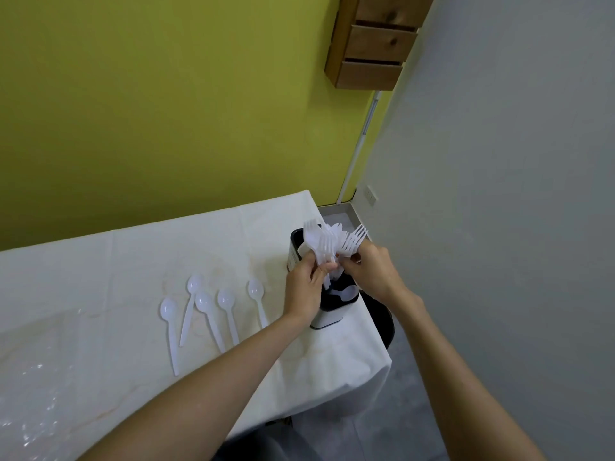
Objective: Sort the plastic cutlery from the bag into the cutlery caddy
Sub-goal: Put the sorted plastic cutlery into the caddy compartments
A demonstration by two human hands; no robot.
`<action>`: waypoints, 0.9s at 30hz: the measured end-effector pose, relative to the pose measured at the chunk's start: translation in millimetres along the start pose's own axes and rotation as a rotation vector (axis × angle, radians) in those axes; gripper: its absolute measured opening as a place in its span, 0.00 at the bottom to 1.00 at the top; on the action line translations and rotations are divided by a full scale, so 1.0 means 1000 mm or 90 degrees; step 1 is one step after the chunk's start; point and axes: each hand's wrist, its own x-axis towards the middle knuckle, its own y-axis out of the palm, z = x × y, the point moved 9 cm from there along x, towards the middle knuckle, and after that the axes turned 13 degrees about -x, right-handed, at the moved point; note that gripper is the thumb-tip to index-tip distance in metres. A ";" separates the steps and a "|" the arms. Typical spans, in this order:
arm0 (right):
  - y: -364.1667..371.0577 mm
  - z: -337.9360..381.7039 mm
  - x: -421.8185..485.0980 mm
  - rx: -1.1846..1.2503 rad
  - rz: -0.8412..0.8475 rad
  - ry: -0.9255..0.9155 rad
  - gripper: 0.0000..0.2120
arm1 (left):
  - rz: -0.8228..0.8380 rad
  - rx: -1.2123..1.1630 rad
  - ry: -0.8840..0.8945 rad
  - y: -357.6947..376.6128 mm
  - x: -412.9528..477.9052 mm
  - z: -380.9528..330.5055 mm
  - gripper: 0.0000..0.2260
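A dark cutlery caddy with a white base stands at the table's right edge. Both hands meet above it around a bunch of white plastic forks, tines pointing up. My left hand grips the fork handles from the left. My right hand pinches some forks from the right. One spoon bowl shows inside the near compartment. Several white plastic spoons lie side by side on the tablecloth, left of the caddy.
A clear plastic bag lies crumpled at the table's near left. The white tablecloth covers the table, whose right edge drops off just beyond the caddy. A dark round object sits on the floor to the right. Wooden drawers hang on the wall.
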 end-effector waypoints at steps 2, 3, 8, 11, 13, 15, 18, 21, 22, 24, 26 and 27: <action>-0.001 -0.002 0.002 0.002 0.009 0.006 0.05 | 0.001 -0.025 -0.001 0.005 -0.002 -0.004 0.03; -0.002 -0.004 0.003 0.003 0.012 0.008 0.06 | -0.016 -0.032 0.004 0.003 -0.002 -0.005 0.03; 0.001 -0.007 0.000 -0.006 0.045 0.017 0.05 | 0.037 0.104 0.003 -0.004 0.005 0.005 0.07; 0.002 -0.003 -0.003 -0.006 0.035 0.005 0.05 | 0.065 0.188 0.036 -0.006 0.004 0.005 0.07; 0.002 0.000 -0.004 -0.002 0.027 -0.013 0.05 | 0.074 0.195 0.062 -0.005 0.003 0.000 0.04; 0.005 0.001 -0.005 -0.009 0.023 -0.022 0.05 | 0.094 0.194 0.083 -0.003 0.002 -0.004 0.04; 0.007 -0.003 -0.010 0.026 0.021 -0.005 0.11 | 0.100 0.225 0.100 -0.007 0.001 -0.002 0.08; 0.009 -0.005 -0.016 0.089 0.015 0.019 0.22 | 0.090 0.214 0.113 -0.013 0.000 -0.001 0.09; 0.010 -0.005 -0.019 0.097 0.004 0.022 0.25 | 0.100 0.200 0.112 -0.014 -0.001 -0.001 0.10; 0.010 -0.005 -0.025 0.091 -0.045 0.025 0.26 | 0.130 0.173 0.105 -0.016 -0.005 0.002 0.15; 0.000 0.000 -0.030 0.070 -0.140 0.016 0.24 | 0.128 0.182 0.121 -0.025 -0.009 0.004 0.20; -0.005 0.007 -0.032 0.059 -0.192 0.006 0.22 | 0.118 0.188 0.128 -0.034 -0.011 0.006 0.21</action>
